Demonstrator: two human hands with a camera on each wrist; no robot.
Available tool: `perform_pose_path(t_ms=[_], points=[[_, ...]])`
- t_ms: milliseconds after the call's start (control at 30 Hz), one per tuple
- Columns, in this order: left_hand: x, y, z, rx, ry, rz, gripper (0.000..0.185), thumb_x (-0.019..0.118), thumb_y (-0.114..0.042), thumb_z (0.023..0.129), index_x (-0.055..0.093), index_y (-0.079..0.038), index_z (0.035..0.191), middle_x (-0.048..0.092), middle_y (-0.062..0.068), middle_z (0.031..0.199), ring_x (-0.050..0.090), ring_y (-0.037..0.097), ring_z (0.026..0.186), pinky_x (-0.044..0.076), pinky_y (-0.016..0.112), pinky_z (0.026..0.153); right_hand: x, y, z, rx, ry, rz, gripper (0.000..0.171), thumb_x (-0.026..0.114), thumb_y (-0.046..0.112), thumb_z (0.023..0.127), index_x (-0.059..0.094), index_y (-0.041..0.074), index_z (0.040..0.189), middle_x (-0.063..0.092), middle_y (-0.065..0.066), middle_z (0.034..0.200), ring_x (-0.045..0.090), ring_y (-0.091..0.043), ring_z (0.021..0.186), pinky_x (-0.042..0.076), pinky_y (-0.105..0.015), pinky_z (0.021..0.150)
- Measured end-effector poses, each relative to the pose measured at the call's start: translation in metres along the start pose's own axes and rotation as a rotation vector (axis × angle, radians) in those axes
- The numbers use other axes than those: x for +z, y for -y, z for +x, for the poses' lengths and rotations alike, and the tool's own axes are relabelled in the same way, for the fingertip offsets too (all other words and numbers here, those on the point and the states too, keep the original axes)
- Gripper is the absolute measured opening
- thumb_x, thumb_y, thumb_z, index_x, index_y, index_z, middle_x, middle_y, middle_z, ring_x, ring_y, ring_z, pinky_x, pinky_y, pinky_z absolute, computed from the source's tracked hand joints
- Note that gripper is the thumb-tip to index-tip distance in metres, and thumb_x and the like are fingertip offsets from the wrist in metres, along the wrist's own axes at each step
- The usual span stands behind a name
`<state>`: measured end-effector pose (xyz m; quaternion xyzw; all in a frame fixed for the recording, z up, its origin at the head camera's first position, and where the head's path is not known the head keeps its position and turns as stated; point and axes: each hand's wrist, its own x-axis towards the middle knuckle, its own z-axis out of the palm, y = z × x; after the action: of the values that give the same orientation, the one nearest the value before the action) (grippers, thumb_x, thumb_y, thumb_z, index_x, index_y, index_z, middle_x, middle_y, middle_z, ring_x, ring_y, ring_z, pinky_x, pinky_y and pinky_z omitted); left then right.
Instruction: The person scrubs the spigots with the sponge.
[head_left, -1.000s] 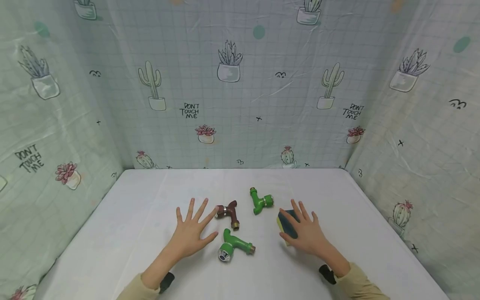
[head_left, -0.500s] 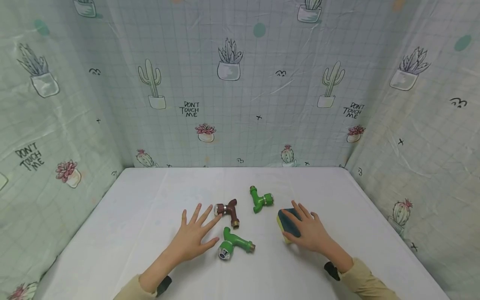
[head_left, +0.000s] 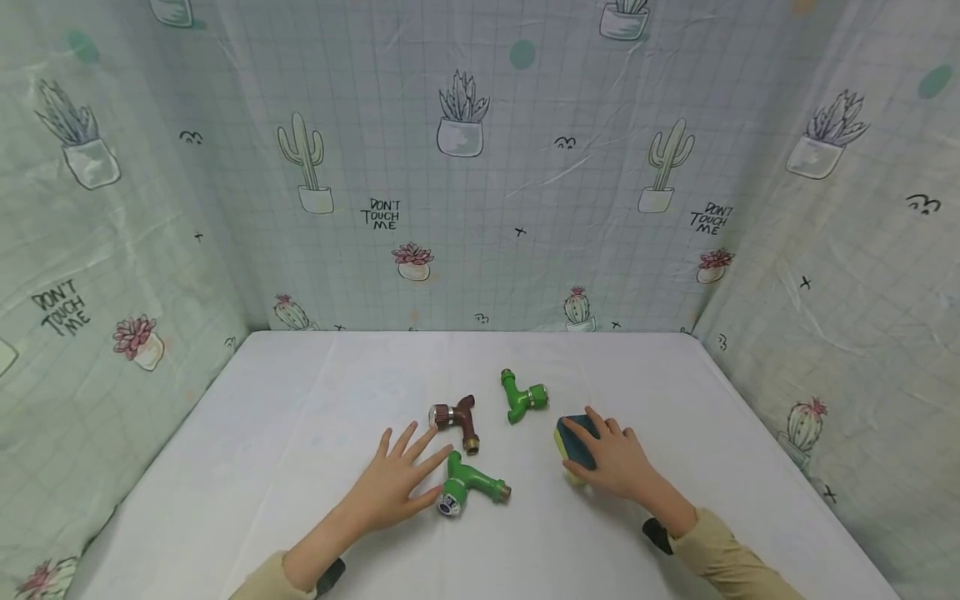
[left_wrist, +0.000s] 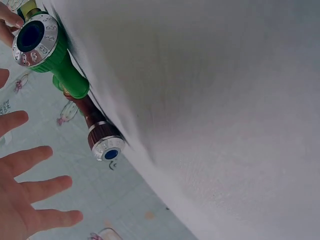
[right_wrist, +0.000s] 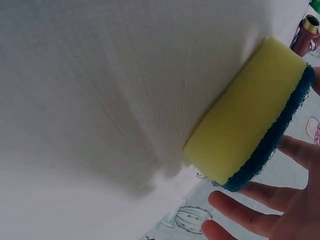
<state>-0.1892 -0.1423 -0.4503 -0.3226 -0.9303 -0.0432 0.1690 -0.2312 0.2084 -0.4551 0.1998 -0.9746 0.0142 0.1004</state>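
My left hand (head_left: 393, 487) is spread over the table beside the nearer green tap (head_left: 477, 479), its fingertips overlapping the tap's edge in the head view. Silver trim rings the tap's round handle, and its threaded end points right. Just behind lies a brown tap (head_left: 466, 423) with a brass end. The left wrist view shows the left fingers (left_wrist: 47, 186) straight and apart, holding nothing. On the right, my right hand (head_left: 622, 462) hovers close over a sponge (right_wrist: 240, 115), yellow below with a dark blue-green scouring pad on top. Its fingers (right_wrist: 250, 215) are loosely extended along the pad.
A second green tap (head_left: 519, 400) lies farther back, between the brown tap and the sponge. All rest on a white-covered table (head_left: 315, 392). Cactus-printed cloth (head_left: 457, 208) encloses the back and both sides.
My left hand has moved slightly right and nearer the front green tap. The right hand has lowered toward the sponge, its fingers drawing closer together. The taps and sponge stay put.
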Motion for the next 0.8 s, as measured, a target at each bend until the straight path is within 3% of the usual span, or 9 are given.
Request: perform_pose_path(t_ms=[467,800], points=[[-0.002,0.000,0.002,0.068,-0.027,0.001,0.047,0.055,-0.041,0.085,0.049,-0.021,0.128,0.044,0.009,0.135,0.040,0.037,0.122,0.032,0.061,0.096,0.000,0.007,0.009,0.051,0.080,-0.039,0.065,0.054,0.058,0.077,0.043,0.023,0.131,0.044,-0.020,0.130,0.050,-0.035,0.093,0.041,-0.047,0.067],[-0.002,0.003,0.004,0.119,-0.036,0.048,0.045,0.053,-0.042,0.086,0.050,-0.023,0.127,0.045,0.010,0.134,0.041,0.036,0.122,0.034,0.060,0.095,-0.001,0.007,0.011,0.060,0.106,-0.002,0.065,0.060,0.049,0.075,0.043,0.021,0.131,0.043,-0.023,0.130,0.050,-0.036,0.089,0.043,-0.049,0.066]])
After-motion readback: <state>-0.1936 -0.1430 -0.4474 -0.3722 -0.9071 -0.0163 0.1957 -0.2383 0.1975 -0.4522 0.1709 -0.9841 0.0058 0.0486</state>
